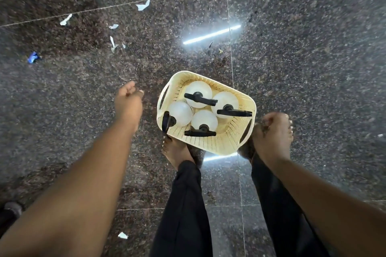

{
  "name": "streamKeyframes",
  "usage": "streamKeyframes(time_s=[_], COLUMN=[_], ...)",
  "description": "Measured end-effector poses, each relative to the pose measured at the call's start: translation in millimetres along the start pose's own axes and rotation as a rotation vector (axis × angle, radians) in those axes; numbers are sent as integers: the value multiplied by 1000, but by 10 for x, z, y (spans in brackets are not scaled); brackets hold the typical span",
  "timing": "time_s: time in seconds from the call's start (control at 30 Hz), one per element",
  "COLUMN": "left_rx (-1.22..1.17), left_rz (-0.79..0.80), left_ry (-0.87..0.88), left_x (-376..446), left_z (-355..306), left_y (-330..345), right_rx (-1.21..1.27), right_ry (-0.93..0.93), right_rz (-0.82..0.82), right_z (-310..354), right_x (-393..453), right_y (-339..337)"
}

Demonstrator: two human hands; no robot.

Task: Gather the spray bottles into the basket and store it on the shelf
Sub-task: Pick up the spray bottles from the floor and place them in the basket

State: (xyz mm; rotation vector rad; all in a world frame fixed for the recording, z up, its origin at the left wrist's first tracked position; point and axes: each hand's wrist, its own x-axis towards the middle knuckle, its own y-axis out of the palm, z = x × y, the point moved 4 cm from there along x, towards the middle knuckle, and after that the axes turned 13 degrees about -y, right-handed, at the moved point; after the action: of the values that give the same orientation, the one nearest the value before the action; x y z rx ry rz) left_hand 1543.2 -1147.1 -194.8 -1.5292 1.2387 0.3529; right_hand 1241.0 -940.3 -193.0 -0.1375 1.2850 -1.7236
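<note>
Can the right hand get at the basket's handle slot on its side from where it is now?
Probably yes. The right hand hovers curled just beside the basket, next to the slot handle on that side. Nothing lies between them, and the spray bottles stand inside, clear of the rim.

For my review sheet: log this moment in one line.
basket on floor, upright | four bottles inside | left hand empty | right hand empty, beside basket | shelf unseen
</note>
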Motion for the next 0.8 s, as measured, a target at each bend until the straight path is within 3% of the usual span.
streamKeyframes(time_s=[0.07,0.1,0.17,0.27,0.33,0.5,0.67,0.8], left_rx=[91,196,347,372,409,799,872,744], left_rz=[84,150,289,346,314,88,108,195], left_ry=[-218,-280,-309,-266,-200,119,150,133], left_x=[238,284,311,364,407,377,210,-147], left_z=[101,144,197,207,213,159,174,71], left_y=[54,115,270,483,604,741,694,606], right_rx=[110,94,117,462,486,334,251,200], right_ry=[309,368,413,491,477,461,508,529], right_rz=[96,170,325,476,493,450,313,314], right_z=[-245,-298,-351,-216,-185,-181,-255,-177], right_x=[78,101,136,164,215,278,257,112], right_y=[82,117,263,500,587,616,487,127])
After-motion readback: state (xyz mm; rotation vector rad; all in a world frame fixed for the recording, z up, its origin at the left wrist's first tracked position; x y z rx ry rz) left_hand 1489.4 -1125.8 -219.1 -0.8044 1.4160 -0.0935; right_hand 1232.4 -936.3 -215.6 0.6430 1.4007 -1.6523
